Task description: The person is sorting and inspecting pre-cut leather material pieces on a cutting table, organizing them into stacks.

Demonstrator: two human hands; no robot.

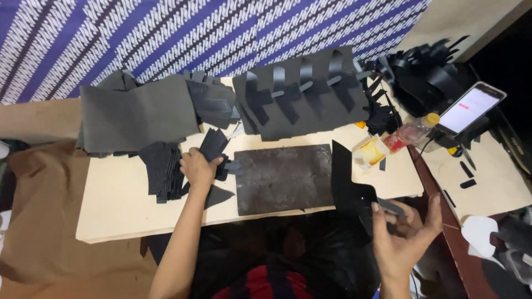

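Fingers of the left hand [197,168] are clamped on a small black piece [213,145] beside the black stack [162,170] near the surface's [111,205] left edge. The right hand [403,232], fingers together, holds a large black cut piece [348,185] over the front edge, right of the dark board [284,177].

Left hand [197,168]: arm extended forward, fingers curled down in a grasp. Right hand [403,232]: raised, palm up, fingers spread, apparently pinching with the thumb.
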